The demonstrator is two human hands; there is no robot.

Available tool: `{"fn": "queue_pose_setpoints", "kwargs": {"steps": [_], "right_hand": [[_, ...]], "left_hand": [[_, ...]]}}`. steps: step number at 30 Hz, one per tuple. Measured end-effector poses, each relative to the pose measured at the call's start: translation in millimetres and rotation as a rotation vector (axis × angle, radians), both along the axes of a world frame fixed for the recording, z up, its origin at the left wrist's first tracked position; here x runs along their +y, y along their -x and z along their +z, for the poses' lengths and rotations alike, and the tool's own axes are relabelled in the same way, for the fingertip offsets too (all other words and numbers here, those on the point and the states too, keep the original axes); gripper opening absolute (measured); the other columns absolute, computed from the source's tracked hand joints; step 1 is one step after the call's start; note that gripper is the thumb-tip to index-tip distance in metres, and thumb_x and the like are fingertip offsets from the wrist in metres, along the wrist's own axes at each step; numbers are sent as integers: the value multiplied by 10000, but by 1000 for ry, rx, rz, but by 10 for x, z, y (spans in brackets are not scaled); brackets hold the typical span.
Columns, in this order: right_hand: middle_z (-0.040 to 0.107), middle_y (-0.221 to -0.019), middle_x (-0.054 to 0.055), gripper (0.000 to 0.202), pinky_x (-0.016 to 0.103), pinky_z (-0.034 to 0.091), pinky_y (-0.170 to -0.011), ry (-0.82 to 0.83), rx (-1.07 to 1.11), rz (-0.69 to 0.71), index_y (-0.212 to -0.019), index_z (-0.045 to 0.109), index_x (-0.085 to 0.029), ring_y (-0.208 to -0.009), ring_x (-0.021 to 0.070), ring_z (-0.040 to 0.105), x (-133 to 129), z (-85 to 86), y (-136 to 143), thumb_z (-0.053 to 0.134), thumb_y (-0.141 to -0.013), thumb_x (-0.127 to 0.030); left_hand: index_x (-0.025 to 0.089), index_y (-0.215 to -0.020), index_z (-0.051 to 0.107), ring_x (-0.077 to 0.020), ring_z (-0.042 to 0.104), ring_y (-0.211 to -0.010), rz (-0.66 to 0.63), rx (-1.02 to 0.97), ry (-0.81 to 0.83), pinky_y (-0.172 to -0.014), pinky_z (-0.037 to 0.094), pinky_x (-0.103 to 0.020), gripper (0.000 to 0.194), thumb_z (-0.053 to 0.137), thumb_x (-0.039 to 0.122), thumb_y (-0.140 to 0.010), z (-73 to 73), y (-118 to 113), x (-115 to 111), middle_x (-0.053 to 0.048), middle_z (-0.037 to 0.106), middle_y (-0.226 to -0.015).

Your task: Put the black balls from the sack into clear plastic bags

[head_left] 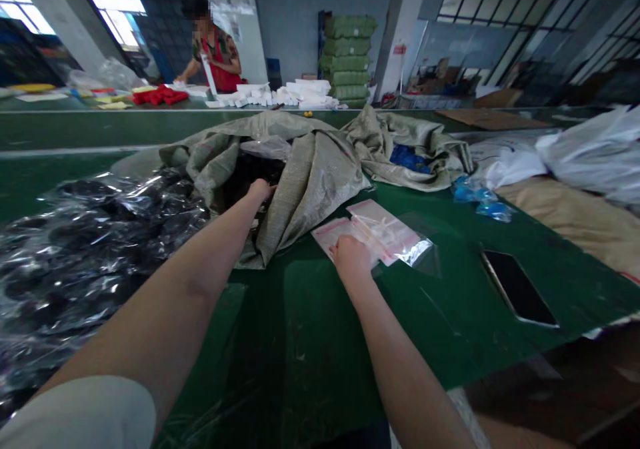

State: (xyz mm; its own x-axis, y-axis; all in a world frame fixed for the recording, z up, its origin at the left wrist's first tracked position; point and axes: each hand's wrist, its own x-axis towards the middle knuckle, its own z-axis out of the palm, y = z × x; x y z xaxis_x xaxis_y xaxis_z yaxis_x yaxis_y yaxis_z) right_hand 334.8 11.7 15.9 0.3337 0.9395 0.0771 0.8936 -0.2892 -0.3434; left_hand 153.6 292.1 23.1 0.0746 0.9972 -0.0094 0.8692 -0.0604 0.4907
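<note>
My left hand (261, 189) reaches into the mouth of a grey-green woven sack (320, 182) that holds dark items (253, 172). Most of its fingers are hidden in there, so what they grip does not show. My right hand (351, 255) rests with curled fingers at the left end of some flat clear plastic bags (383, 229) with pinkish edge strips, and its fingertips close on a bag. To the left lies a big heap of dark items in clear plastic bags (100, 242).
A phone (519, 287) lies on the green table (310, 342) at right. Behind the bags, a second woven sack (435, 169) holds blue items (410, 158), with small blue packets (483, 199) beside it. Across the table, a person in red (220, 59) works by white stacks (295, 93).
</note>
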Motion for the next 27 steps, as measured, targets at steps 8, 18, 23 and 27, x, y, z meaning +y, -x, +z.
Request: {"fn": "queue_pose_setpoints", "kwargs": {"steps": [8, 18, 23, 27], "right_hand": [[675, -923, 191, 189, 367, 465, -685, -68, 1, -22, -898, 659, -168, -859, 293, 658, 3, -16, -21, 537, -923, -310], [638, -1105, 144, 275, 396, 440, -984, -687, 191, 86, -1011, 612, -174, -1095, 238, 570, -157, 213, 165, 353, -989, -265], [662, -976, 94, 239, 360, 552, -800, -762, 640, 153, -936, 615, -198, -878, 197, 642, -189, 192, 311, 499, -927, -407], [668, -855, 62, 287, 360, 592, -710, -712, 1012, 108, -854, 587, -199, -746, 185, 663, -158, 167, 389, 648, -802, -475]], "left_hand": [[37, -935, 663, -233, 632, -749, 234, -213, -16, -639, 479, -320, 403, 707, 387, -740, 98, -6, -103, -192, 677, -878], [160, -895, 618, -27, 228, -373, -157, -963, 211, -355, 147, -165, 427, 767, 485, -662, 570, 872, -1713, 91, 290, -519], [163, -960, 655, -46, 246, -380, -158, -892, 302, -378, 161, -191, 488, 751, 529, -652, 265, 1001, -2109, 88, 318, -492], [180, -901, 706, -123, 470, -506, -189, -565, 25, -486, 332, -232, 409, 700, 524, -682, 136, 969, -2031, 8, 559, -588]]}}
